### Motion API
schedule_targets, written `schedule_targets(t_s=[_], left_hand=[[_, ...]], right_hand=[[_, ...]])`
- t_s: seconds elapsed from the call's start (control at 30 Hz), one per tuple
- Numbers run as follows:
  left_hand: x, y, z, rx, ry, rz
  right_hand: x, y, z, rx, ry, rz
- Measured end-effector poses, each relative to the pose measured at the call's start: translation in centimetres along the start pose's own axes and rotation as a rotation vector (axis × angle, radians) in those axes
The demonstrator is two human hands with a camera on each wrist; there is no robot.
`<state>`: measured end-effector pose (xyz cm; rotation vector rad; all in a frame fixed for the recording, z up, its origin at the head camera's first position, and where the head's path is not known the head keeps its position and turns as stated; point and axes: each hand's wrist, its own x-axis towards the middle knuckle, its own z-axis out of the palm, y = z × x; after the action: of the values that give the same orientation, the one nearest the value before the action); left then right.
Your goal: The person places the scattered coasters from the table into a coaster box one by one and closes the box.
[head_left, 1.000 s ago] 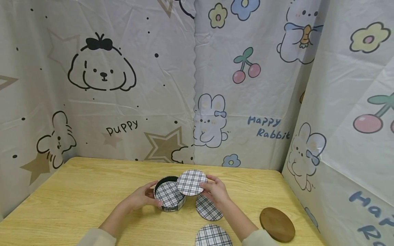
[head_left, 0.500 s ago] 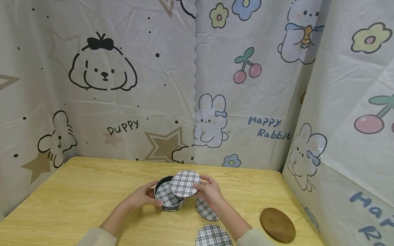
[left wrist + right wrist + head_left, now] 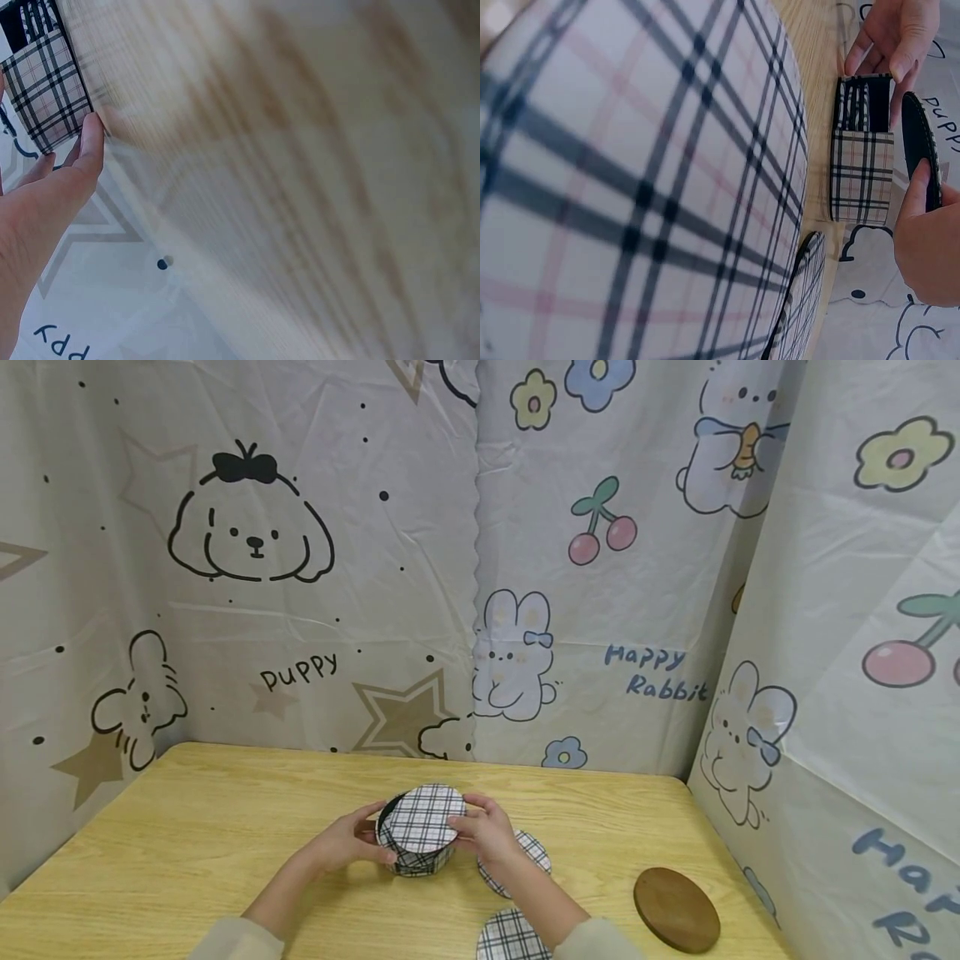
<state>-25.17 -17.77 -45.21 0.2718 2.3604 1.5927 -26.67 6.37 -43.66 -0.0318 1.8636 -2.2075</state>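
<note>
Sitting near the middle of the light wood-grain worktop (image 3: pixel 225 827), the round plaid box (image 3: pixel 415 853) has a plaid coaster (image 3: pixel 423 817) tilted over its open top. The right hand (image 3: pixel 483 833) pinches that coaster by its edge; the left hand (image 3: pixel 345 842) curls round the box's side. Two more plaid coasters (image 3: pixel 525 852) lie just right of it, a brown wooden disc (image 3: pixel 677 908) farther right. Cartoon-printed cloth (image 3: pixel 480 568) with puppies, rabbits and cherries walls the worktop in.

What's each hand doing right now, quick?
Left hand: fingers curled round the plaid box, steadying it.
Right hand: pinching a plaid coaster over the box's opening.
</note>
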Motion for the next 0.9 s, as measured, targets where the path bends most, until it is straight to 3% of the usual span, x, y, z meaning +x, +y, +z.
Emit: schedule_targets(t_s=[0.47,0.9], left_hand=[[0.1,-0.4,0.0,-0.008,0.0,0.015],[0.2,-0.3,0.1,-0.014,0.016,-0.01]], right_hand=[[0.4,0.9,1.4,-0.038,0.016,-0.02],[0.4,0.6,2.3,-0.079,0.017,-0.024]])
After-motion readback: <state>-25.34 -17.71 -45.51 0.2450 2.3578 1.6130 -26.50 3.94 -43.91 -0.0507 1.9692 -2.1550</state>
